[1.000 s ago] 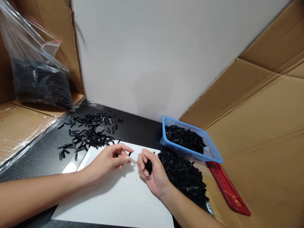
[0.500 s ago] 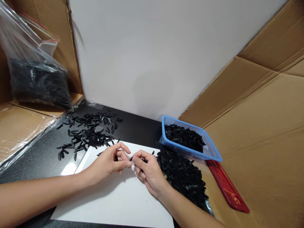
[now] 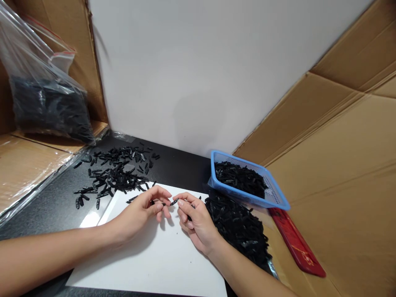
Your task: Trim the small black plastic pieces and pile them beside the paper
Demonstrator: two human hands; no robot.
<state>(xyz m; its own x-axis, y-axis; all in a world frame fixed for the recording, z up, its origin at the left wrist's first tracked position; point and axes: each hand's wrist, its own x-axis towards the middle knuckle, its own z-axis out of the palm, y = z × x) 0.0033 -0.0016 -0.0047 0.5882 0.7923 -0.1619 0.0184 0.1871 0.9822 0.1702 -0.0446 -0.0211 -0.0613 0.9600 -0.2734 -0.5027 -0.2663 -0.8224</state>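
Observation:
My right hand pinches a small black piece between thumb and forefinger, with more black pieces tucked under its curled fingers. Close by on the left, my left hand has curled fingers around small black pieces, one showing at its fingertips. The hands are slightly apart above a white sheet. Beyond the left hand lies a loose scatter of black pieces. A dense heap of black pieces sits right beside my right hand.
A blue basket of black pieces stands behind the heap. A red flat object lies at the right by cardboard. At the left, a clear bag of dark pieces rests on cardboard. A white wall rises behind.
My hands have drawn slightly apart. The small piece between them now shows at my right fingertips, and the left fingers have shifted, with a piece showing there.

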